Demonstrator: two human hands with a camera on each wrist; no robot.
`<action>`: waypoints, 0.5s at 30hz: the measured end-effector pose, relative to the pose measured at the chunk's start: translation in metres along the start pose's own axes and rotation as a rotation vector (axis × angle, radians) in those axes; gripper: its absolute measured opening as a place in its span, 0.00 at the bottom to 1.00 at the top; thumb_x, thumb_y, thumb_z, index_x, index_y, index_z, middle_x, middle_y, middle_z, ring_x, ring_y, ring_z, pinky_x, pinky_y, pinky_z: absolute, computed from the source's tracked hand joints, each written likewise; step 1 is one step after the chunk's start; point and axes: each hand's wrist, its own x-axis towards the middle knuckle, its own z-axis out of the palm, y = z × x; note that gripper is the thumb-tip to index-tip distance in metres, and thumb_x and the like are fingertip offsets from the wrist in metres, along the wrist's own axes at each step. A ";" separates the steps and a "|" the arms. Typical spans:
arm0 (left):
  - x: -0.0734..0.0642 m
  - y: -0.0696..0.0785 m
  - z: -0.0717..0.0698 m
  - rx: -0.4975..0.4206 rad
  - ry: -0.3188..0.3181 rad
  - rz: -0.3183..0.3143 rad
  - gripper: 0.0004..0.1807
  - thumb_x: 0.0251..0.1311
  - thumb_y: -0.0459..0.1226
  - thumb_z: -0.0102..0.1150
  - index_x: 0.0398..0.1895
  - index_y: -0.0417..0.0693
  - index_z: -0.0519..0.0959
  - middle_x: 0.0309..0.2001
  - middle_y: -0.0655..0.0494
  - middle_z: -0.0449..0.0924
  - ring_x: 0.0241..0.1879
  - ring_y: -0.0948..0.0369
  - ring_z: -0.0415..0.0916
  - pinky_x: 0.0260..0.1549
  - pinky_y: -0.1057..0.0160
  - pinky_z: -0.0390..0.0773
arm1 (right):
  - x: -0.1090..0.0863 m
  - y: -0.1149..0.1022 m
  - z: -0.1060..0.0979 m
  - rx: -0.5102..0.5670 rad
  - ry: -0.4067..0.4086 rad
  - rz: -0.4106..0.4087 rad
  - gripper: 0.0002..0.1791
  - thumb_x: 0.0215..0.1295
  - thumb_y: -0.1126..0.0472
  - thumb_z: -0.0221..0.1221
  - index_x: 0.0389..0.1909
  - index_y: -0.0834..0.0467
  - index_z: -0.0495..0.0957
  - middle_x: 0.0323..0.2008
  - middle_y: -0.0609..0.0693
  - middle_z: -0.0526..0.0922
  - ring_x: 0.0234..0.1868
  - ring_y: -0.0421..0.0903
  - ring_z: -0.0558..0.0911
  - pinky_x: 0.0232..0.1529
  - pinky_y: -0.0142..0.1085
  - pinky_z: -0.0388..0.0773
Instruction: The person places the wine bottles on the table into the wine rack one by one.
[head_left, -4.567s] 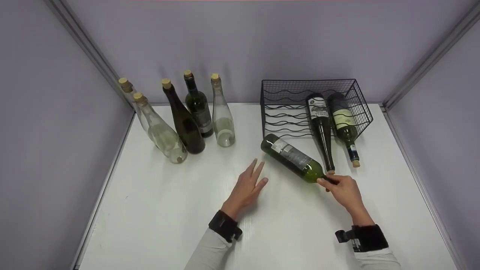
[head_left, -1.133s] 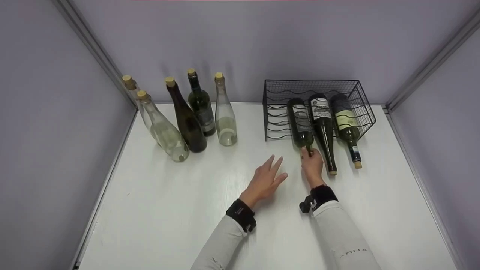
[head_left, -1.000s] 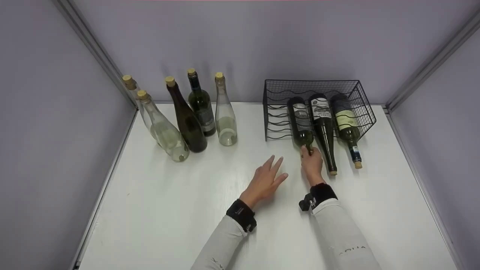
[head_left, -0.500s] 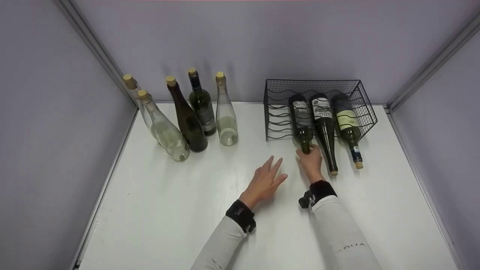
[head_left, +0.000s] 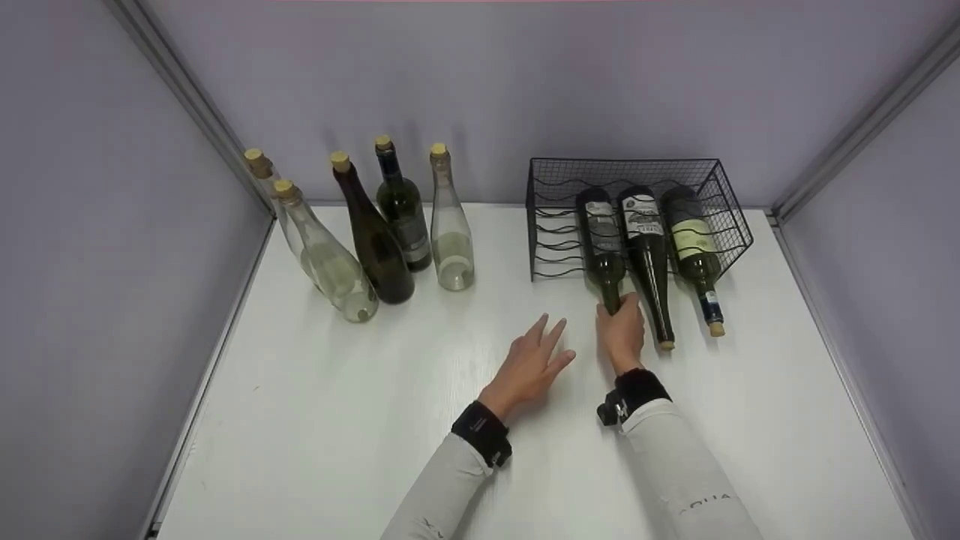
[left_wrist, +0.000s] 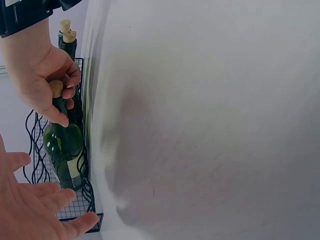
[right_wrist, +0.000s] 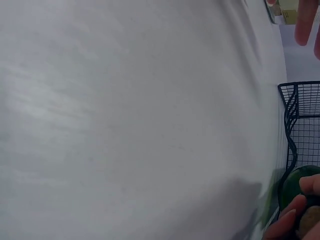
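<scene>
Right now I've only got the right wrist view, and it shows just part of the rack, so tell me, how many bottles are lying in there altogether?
Observer: Three bottles lie side by side in the rack.
Operator: Okay, and which of those is being held?
Observer: The leftmost bottle; the right hand grips its neck.
Operator: Got it. How many are standing outside the rack?
Observer: Five corked bottles stand on the table, off to the left of the rack.
</scene>
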 end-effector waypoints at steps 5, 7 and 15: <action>-0.001 0.000 0.001 -0.005 -0.007 -0.003 0.39 0.72 0.64 0.25 0.79 0.56 0.50 0.77 0.44 0.46 0.75 0.53 0.46 0.69 0.49 0.53 | 0.001 0.002 0.000 0.025 -0.008 -0.003 0.17 0.70 0.57 0.57 0.50 0.63 0.66 0.44 0.64 0.78 0.46 0.61 0.78 0.45 0.55 0.71; 0.000 0.000 0.002 0.000 -0.006 0.000 0.39 0.72 0.64 0.25 0.79 0.56 0.50 0.77 0.44 0.46 0.75 0.52 0.46 0.69 0.49 0.53 | 0.001 0.003 0.000 0.046 -0.017 -0.005 0.17 0.71 0.56 0.57 0.50 0.64 0.66 0.44 0.64 0.78 0.45 0.60 0.78 0.45 0.54 0.71; -0.001 -0.001 0.002 -0.001 -0.012 -0.013 0.39 0.72 0.64 0.25 0.79 0.57 0.50 0.77 0.45 0.45 0.75 0.53 0.46 0.69 0.49 0.53 | 0.002 0.005 -0.002 0.006 -0.022 -0.001 0.19 0.73 0.50 0.54 0.49 0.63 0.70 0.42 0.63 0.79 0.43 0.59 0.78 0.44 0.54 0.71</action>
